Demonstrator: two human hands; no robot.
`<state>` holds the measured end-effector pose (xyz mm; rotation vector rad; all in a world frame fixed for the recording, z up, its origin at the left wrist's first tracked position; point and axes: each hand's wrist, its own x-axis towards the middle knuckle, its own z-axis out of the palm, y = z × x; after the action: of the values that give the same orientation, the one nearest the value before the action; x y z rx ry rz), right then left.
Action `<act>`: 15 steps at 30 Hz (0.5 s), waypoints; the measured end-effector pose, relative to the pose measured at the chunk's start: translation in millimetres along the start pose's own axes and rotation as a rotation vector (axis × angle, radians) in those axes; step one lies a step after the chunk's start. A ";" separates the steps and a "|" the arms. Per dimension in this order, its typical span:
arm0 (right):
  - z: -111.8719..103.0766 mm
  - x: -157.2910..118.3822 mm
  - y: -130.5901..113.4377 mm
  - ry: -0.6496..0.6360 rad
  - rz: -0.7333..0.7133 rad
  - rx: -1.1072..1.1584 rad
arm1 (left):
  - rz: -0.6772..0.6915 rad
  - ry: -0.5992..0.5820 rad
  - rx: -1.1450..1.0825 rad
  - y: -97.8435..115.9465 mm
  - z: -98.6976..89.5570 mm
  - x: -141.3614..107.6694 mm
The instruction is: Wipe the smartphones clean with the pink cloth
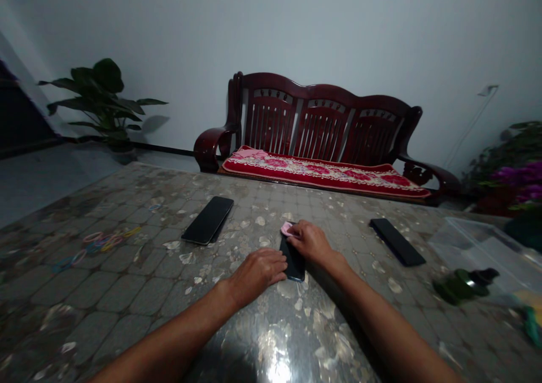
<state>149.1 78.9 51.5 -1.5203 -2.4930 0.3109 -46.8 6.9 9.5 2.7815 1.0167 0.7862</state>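
Note:
A dark phone (293,263) lies on the patterned tablecloth between my hands. My right hand (311,240) is closed on a small pink cloth (287,229), pressed against the far end of that phone. The fingers of my left hand (262,269) lie flat and touch the phone's left edge. Left of my hands, a second dark phone (209,220) rests on the table, its near end slightly raised over something dark. Over to the right lies a third dark phone or case (397,242).
Several coloured bands (101,240) lie at the left. A green bottle (461,286) lies on its side at the right, beside a clear plastic box (474,247). Behind the table (139,270) stand a wooden bench (326,123) and a potted plant (105,98).

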 end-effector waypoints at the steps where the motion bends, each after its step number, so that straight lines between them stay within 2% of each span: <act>1: -1.8 -4.1 -1.5 -0.020 -0.030 0.010 | -0.001 -0.002 0.005 0.1 0.3 0.2; 4: -7.9 -10.7 -2.7 -0.047 -0.110 -0.002 | 0.001 -0.010 0.016 -0.2 2.0 0.6; 7: -10.3 -5.1 2.0 0.003 -0.090 -0.062 | 0.006 -0.010 0.021 -0.8 4.5 0.5; 10: -7.0 4.4 8.1 0.063 -0.044 -0.111 | 0.012 -0.004 0.030 -1.2 5.9 0.3; 15: 1.2 -1.0 7.3 0.081 -0.103 -0.113 | 0.036 0.019 0.052 -0.6 3.9 0.9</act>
<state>155.4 81.2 48.2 -1.4084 -2.5521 0.0910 -44.6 8.3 6.4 2.8493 1.0073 0.8027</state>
